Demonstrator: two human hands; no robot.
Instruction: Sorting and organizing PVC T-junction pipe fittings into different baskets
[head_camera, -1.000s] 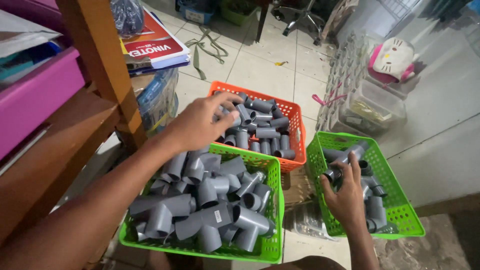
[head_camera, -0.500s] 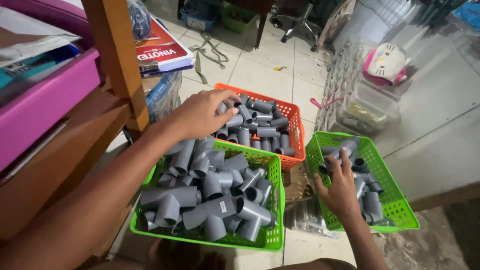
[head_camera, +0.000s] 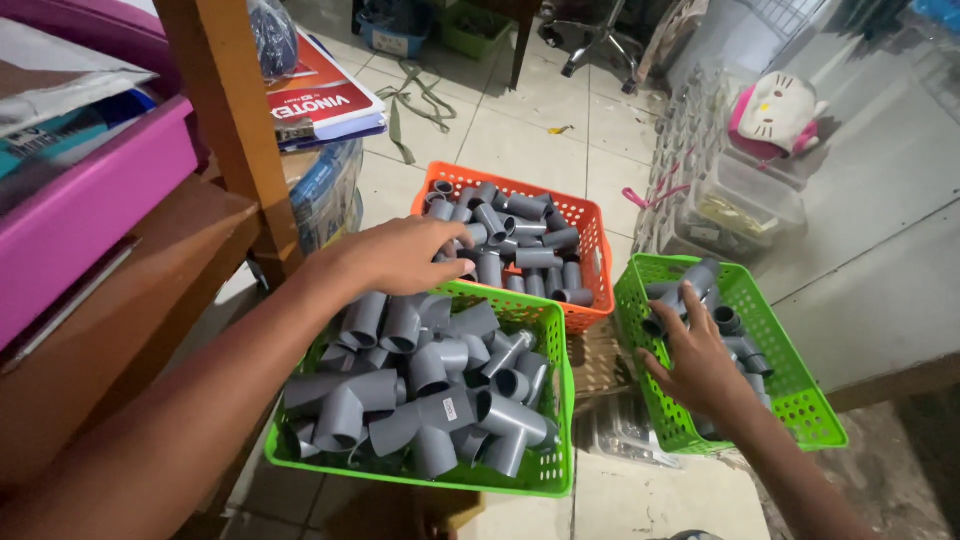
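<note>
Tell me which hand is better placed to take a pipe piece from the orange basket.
The left hand. It reaches over the near edge of the orange basket, fingertips at its grey pipe pieces. The right hand rests in the small green basket.

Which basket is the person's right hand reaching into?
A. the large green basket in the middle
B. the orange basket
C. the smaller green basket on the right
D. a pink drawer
C: the right hand rests on grey pipe fittings inside the smaller green basket, while the left hand is over by the orange basket.
</note>
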